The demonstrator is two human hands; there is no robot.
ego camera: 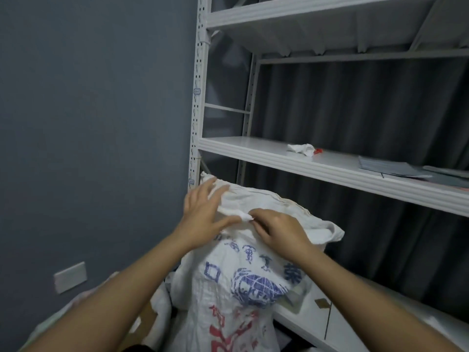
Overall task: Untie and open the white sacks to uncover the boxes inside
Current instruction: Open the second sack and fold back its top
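Woven white plastic is filling the middle of the view: the white sack (236, 295), printed with a blue globe and red characters, is standing upright in front of the metal shelving unit (304, 161), its gathered mouth rising just below the middle shelf. Both hands are working at that mouth. The left hand (203, 219) is lying spread over the bunched top fabric, fingers straight and pressing it down, while the right hand (279, 231) is pinching a small twist of the cloth right beside the left thumb. Is that twist a knot or just a fold? Too bunched to tell. No box is showing yet, so the sack is looking closed and the opening is only getting started. A crumpled white rag (302, 149) is sitting on the shelf behind.
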